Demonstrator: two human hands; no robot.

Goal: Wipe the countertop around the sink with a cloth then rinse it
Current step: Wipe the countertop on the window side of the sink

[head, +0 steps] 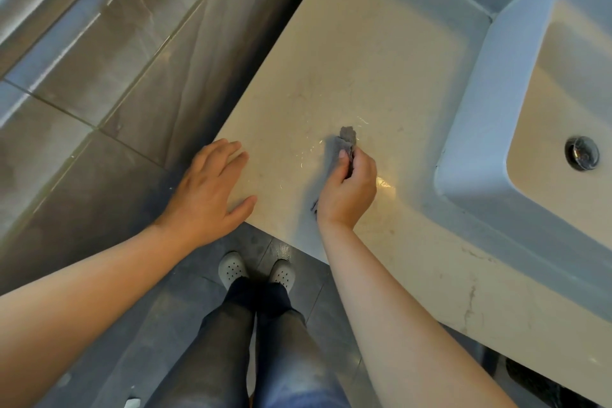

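Your right hand (347,190) curls its fingers around a small, bunched grey cloth (347,137) and presses it down on the pale beige stone counter (364,53), between the counter's front corner and the white rectangular ceramic sink (480,116). One end of the cloth pokes out past your thumb, and a dark scrap of it shows below your palm. Thin wet streaks glint on the counter just beside the cloth. Your left hand (212,192) lies flat with its fingers straight and slightly spread, palm down on the counter's left edge near the corner, holding nothing. The sink stands to the right, well apart from the cloth, with a round chrome drain plug (582,153) in its basin. Below the corner you can see your dark trousers and white perforated clogs (233,267) on the grey tiled floor (82,83).
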